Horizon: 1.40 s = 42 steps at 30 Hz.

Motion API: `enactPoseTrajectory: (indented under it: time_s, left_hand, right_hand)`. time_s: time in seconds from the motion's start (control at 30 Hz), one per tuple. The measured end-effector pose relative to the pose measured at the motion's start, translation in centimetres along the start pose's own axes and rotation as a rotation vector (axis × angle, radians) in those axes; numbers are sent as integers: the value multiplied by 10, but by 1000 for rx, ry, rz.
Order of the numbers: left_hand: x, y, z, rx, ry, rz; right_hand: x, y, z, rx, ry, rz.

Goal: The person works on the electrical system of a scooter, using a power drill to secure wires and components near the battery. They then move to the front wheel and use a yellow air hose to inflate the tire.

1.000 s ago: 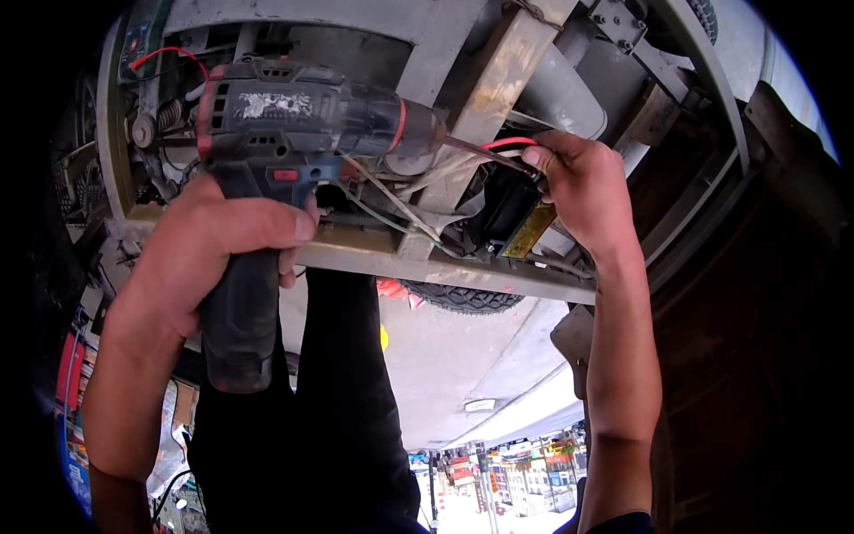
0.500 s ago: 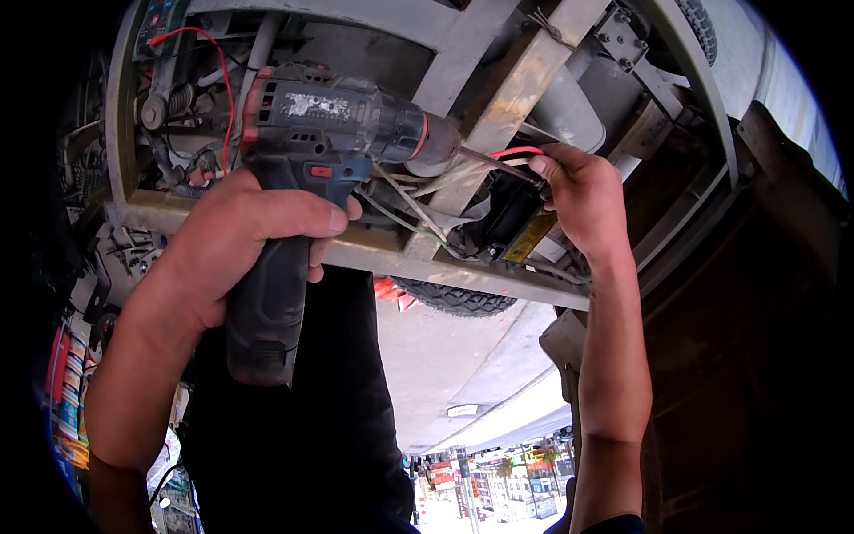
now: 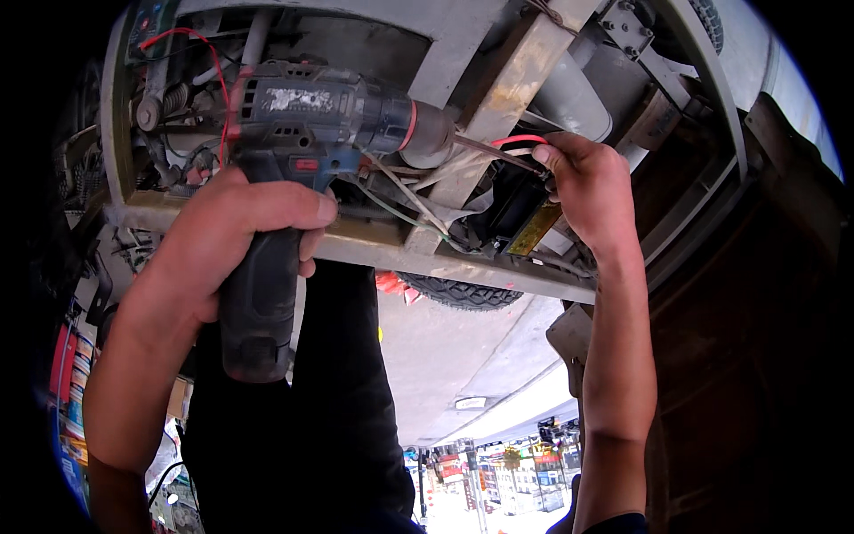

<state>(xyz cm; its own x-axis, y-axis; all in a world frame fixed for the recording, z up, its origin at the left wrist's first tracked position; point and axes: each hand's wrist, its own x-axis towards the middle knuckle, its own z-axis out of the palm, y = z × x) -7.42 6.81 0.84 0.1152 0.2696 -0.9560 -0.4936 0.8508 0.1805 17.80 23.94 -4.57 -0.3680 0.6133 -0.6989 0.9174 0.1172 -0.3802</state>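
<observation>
My left hand [image 3: 222, 236] is wrapped round the handle of a worn black and blue cordless drill [image 3: 302, 107], held level with its chuck pointing right. A long driver bit [image 3: 485, 149] runs from the chuck across a beam to my right hand [image 3: 594, 200]. There, the thumb and forefinger are pinched on a red wire [image 3: 519, 140] right by the bit's tip. What the tip touches is hidden by the fingers. Just below it sits a black box [image 3: 511, 214] with a yellowish metal strip [image 3: 535, 230] along its side.
A metal vehicle frame [image 3: 356, 252] with a diagonal beam [image 3: 516, 89] surrounds the work. Loose pale and green wires [image 3: 405, 191] hang under the drill. A thin red lead [image 3: 213, 58] runs at upper left. A tyre [image 3: 458, 292] shows beneath the frame; dark panels stand at right.
The view has shifted slightly. The drill sits a little further left in the picture and my right hand a little further right; both grips are the same.
</observation>
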Motion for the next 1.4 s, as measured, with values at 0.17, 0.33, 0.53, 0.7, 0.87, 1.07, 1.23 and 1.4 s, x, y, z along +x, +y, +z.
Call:
enactPoseTrajectory:
  time_s: [0.17,0.33,0.53,0.7,0.87,1.07,1.23,1.4]
  left_hand:
    - [-7,0,2,39,-8,34]
    - [-16,18,7,84,-27,73]
    - [-67,35,6,437,62,250]
    - [-125,3,-65,188,317,222]
    - [-218,-53,-129,91,501,195]
    - [-315,-115,-173,356,627,266]
    - [-337,-149,-213,684,573,559]
    - [-339,-179,-243,686,588,675]
  right_hand:
    - [0,0,1,8,-12,22]
    - [10,7,-2,-22,19,-74]
    - [3,17,-1,11,-10,-20]
    - [1,25,4,426,-19,141]
    - [-31,5,44,207,419,107]
    - [-30,-32,25,-263,277,300]
    - [-83,-17,-47,-392,356,164]
    - [-115,-98,-8,201,154,-87]
